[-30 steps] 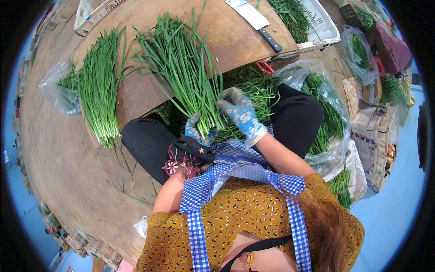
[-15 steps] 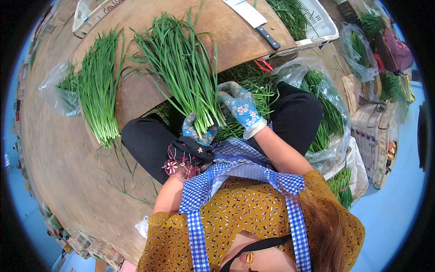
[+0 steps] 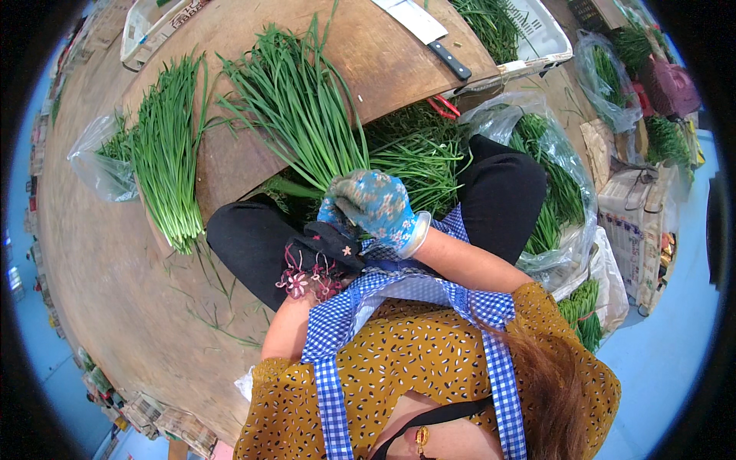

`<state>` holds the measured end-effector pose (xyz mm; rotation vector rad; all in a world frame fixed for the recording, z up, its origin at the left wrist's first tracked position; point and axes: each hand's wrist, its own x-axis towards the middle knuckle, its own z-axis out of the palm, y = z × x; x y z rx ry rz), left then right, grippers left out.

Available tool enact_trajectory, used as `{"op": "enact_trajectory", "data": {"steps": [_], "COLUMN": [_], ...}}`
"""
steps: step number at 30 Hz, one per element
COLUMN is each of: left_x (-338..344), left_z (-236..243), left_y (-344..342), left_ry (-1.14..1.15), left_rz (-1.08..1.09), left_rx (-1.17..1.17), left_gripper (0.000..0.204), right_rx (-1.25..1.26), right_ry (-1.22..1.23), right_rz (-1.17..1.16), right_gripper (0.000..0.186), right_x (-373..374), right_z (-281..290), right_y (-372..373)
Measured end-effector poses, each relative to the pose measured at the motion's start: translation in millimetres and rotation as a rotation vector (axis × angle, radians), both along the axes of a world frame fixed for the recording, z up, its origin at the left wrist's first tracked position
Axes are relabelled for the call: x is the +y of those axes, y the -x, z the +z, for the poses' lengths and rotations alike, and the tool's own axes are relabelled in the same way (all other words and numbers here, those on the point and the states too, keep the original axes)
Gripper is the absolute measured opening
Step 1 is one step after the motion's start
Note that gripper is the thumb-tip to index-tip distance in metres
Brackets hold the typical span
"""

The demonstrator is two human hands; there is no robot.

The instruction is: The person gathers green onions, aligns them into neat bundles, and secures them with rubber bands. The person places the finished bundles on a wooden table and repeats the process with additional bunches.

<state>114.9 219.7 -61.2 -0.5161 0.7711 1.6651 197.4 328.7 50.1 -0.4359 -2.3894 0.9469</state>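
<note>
A bunch of long green garlic chives stretches from my lap across the board's near edge, leaf tips pointing away from me. My right hand, in a blue flowered glove, is closed over the stem ends. Under it, my left hand grips the same stem ends; its gloved fingers are mostly hidden behind the right hand. A second bunch of garlic chives lies at the left with its pale ends toward me. Loose garlic chives are heaped between my knees.
A cleaver lies on the wooden board, handle toward the right. A red-handled tool sits under the board's edge. White crates stand beyond it. Plastic bags of greens are at my right, another bag at the left.
My right hand has moved left and toward me, from beside the bunch onto its stem ends. It now covers the pale ends and much of my left hand.
</note>
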Motion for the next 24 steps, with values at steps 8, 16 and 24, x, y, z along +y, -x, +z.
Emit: {"op": "enact_trajectory", "data": {"steps": [8,16,24], "left_x": [3.1,-0.8,-2.9], "left_z": [26.3,39.2,41.1], "left_y": [8.4,3.2,4.3], "left_ry": [-0.123,-0.224,0.254], "left_rz": [-0.042,0.038,0.011], "left_rx": [-0.109,-0.021,0.246], "left_gripper": [0.028,0.04,0.033], "right_rx": [0.005,0.508,-0.382], "right_ry": [0.01,1.01,0.905], "right_rz": [0.598,-0.401,-0.055], "right_gripper": [0.007,0.031,0.044], "right_x": [-5.6,134.9,8.5], "right_z": [5.8,31.5,-73.3], "right_y": [-27.9,-27.6,-11.1]}}
